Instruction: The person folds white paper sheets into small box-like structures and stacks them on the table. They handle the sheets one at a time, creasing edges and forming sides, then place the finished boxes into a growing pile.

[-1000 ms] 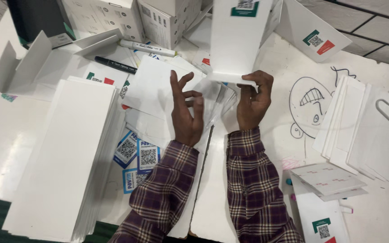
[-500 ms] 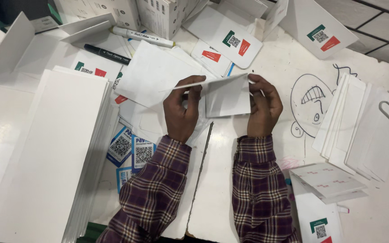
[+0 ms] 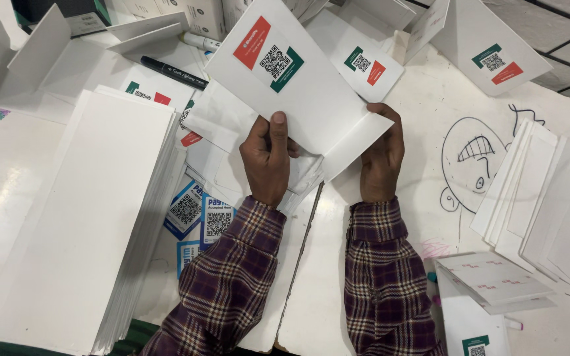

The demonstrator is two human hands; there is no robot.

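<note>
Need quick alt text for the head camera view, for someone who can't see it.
Both hands, left hand and right hand, hold up a folded white card bearing a red-and-green code sticker, above a white table crowded with similar cards. A tall stack of blank white sheets lies at left.

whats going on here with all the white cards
A person in a plaid shirt holds a folded white card up over a table. The left hand pinches its lower edge and the right hand grips the bent flap. A red and green sticker faces up. A tall stack of blank cards lies to the left, a black marker above it.
</note>
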